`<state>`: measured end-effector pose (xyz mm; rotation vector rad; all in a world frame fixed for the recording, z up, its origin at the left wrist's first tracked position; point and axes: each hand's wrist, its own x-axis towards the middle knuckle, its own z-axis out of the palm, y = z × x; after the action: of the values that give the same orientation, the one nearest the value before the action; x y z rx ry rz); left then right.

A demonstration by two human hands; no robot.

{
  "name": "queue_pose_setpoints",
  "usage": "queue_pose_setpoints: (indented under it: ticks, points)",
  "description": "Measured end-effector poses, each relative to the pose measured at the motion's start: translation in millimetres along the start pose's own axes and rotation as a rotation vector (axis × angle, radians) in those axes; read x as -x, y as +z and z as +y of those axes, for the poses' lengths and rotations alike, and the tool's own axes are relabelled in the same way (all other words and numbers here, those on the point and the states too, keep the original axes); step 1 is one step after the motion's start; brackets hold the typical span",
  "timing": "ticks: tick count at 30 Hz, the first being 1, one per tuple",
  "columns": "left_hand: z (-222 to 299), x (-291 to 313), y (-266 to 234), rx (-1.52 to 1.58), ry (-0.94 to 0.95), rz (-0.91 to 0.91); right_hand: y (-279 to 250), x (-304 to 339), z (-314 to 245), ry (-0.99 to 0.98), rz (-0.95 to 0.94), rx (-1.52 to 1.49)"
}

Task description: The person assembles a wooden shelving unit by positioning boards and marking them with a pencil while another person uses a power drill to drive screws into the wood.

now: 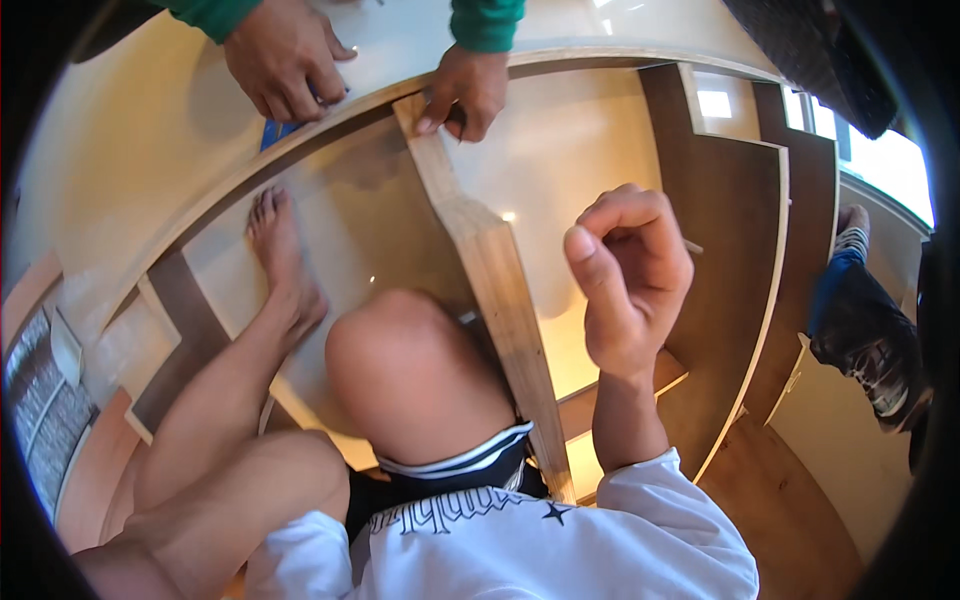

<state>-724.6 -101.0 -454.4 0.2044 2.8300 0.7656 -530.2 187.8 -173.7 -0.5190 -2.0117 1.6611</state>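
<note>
My right hand (635,275) is raised above the right side of a wooden frame, its fingers curled and the thumb tip close to the index finger. A short, thin light-coloured tip shows beside its outer edge; I cannot tell whether the hand holds it. To its left runs a light wooden board (500,290), reaching from beside my knee to the frame's far curved edge (360,105). My left hand is out of view; only the white left sleeve (302,555) shows. Another person's hand (470,95), green-sleeved, grips the board's far end.
That person's other hand (290,60) rests at the far edge near a blue object (277,132). My bare legs (400,370) are inside the frame. Brown stepped panels (725,230) stand at the right. Another person's dark-clothed limb (865,320) is beyond them.
</note>
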Motion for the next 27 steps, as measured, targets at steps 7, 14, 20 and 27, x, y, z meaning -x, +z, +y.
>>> queue_pose_setpoints:
  ticks: [7,14,20,27]
  points:
    - [16,4,-14,0.114,-0.141,0.040,2,3,-3,0.077,0.040,-0.070]
    - [115,27,-90,0.299,0.189,0.090,23,-28,-36,-0.012,-0.460,0.080]
    - [225,8,-189,0.722,0.657,-0.503,47,-83,-8,0.223,-0.524,-0.129]
    - [180,10,-52,0.732,0.035,-0.276,47,-103,88,0.138,-0.402,-0.119]
